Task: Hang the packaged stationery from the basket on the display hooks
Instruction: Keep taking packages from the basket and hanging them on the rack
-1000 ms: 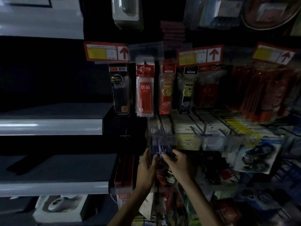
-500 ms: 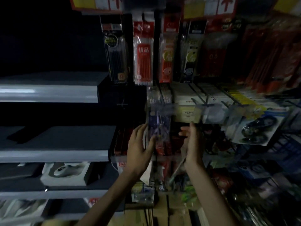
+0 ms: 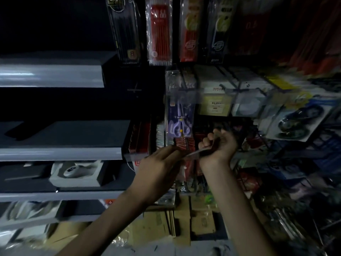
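A blue scissors pack (image 3: 180, 119) hangs on a display hook at the centre of the rack, free of both hands. Just below it my left hand (image 3: 156, 169) pinches the edge of a red packaged item (image 3: 184, 144). My right hand (image 3: 219, 145) is curled shut around the other end of a flat pack (image 3: 195, 154) that runs between the two hands. Whether both hands hold one pack or two is hard to tell in the dim, blurred view. No basket is visible.
Pen refill packs (image 3: 159, 32) hang in a row above. Boxed goods (image 3: 214, 100) and a tape pack (image 3: 295, 121) fill the wire rack on the right. Grey shelves (image 3: 60, 154) with a boxed mouse (image 3: 75, 172) stand left. Cardboard boxes (image 3: 201, 222) lie on the floor.
Both hands let go of the blue scissors pack, which stays on its hook, dropped lower and closed on a red pack beneath it. The camera tilted downward.
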